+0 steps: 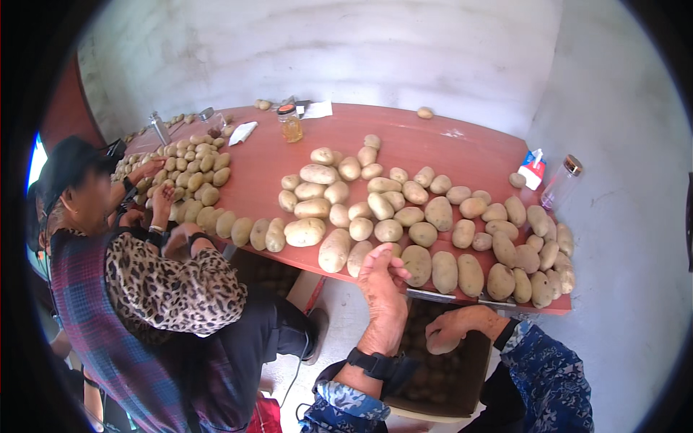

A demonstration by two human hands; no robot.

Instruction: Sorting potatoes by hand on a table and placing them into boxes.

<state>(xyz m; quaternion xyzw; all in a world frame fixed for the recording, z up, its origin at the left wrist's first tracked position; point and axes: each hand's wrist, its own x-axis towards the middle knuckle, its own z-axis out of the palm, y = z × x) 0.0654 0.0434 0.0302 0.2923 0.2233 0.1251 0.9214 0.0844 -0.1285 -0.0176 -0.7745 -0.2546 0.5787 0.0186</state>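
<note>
Two hands are counted, left hand (384, 278) and right hand (456, 328) | potatoes (304, 232): dozens are seen, too crowded to be counted exactly | one tissue pack (533, 172) is counted | one tumbler (561, 185) is counted | one orange-lidded jar (291, 130) is counted | one watch-like wristband (374, 365) is seen

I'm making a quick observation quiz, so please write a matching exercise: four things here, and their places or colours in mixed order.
Things:
1. Left hand
2. Right hand
3. Jar
4. Table

Places or colours:
A. Reddish surface
B. Over the open box, lower than the tabletop
C. Amber-looking, with an orange lid
D. By the near row of potatoes

Pairs: 1-D, 2-B, 3-C, 4-A
</note>
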